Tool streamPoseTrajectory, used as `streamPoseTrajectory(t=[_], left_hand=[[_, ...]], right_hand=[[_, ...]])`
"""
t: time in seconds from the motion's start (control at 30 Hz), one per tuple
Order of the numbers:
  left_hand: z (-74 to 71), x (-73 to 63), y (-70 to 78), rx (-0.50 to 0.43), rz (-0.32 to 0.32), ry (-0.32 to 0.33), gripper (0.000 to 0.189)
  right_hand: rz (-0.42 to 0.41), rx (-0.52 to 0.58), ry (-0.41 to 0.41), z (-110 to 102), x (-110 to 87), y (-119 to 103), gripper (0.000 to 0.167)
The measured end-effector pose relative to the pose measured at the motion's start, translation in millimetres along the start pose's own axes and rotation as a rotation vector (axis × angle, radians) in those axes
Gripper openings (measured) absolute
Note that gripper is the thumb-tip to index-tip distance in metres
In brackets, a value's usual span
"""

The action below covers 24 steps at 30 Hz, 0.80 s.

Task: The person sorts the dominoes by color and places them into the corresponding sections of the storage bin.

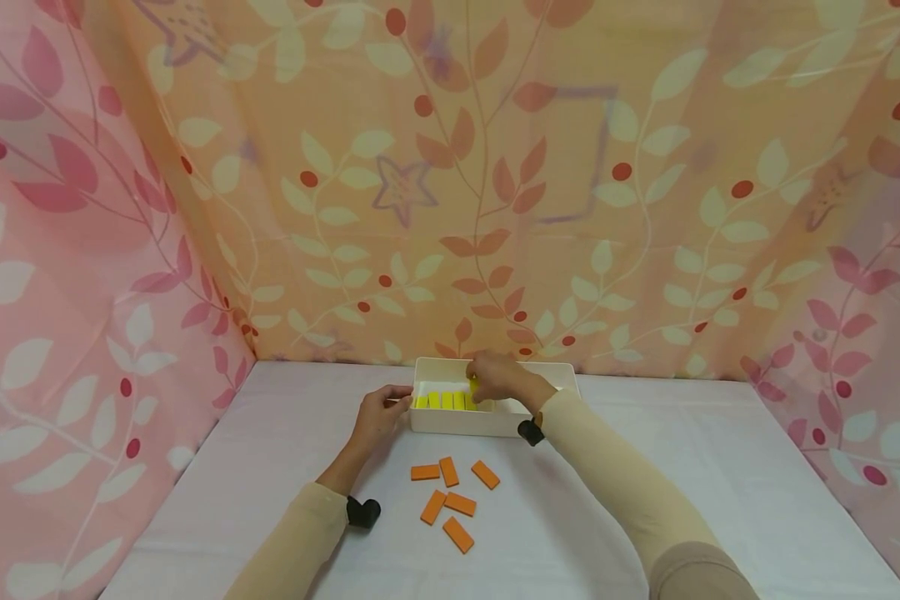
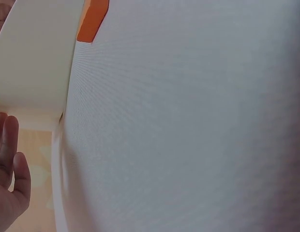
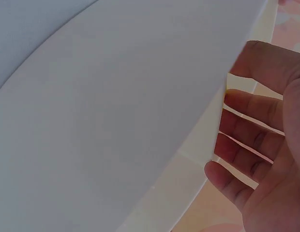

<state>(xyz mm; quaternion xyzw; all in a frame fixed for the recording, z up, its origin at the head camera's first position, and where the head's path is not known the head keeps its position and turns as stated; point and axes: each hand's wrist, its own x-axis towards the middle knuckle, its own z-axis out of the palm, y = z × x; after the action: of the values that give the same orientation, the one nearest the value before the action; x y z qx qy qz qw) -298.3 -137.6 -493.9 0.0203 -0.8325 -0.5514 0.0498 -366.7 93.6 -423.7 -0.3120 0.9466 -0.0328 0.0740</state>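
A white rectangular box [image 1: 457, 423] stands toward the back of the table with a row of yellow blocks [image 1: 447, 401] along its left part. My left hand [image 1: 378, 415] is at the box's left end, and in the left wrist view its nearly straight fingers [image 2: 10, 133] touch the outer wall. Over the row, my right hand [image 1: 506, 377] reaches into the box and pinches a yellow block [image 1: 474, 385], mostly hidden by the fingers. In the right wrist view the box wall covers the tips of the right hand [image 3: 266, 125].
Several flat orange blocks [image 1: 461, 503] lie scattered on the white-covered table [image 1: 555, 517] in front of the box. Patterned cloth [image 1: 480, 183] hangs behind the table and along both sides. A dark band [image 1: 363, 512] is on the left wrist.
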Motion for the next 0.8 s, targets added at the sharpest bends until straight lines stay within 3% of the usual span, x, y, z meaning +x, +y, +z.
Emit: streamPoseTrajectory(t=[0.27,0.8], left_hand=[[-0.1,0.4,-0.4,0.004,0.005,0.005,0.024],[-0.4,1.1,-3.2,-0.001,-0.003,0.003,0.026]], right_hand=[[0.044,-0.008,-0.043,8.0,-0.2,-0.6,0.034],[0.033,-0.065,-0.072,14.7,-1.6,-3.8,0.031]])
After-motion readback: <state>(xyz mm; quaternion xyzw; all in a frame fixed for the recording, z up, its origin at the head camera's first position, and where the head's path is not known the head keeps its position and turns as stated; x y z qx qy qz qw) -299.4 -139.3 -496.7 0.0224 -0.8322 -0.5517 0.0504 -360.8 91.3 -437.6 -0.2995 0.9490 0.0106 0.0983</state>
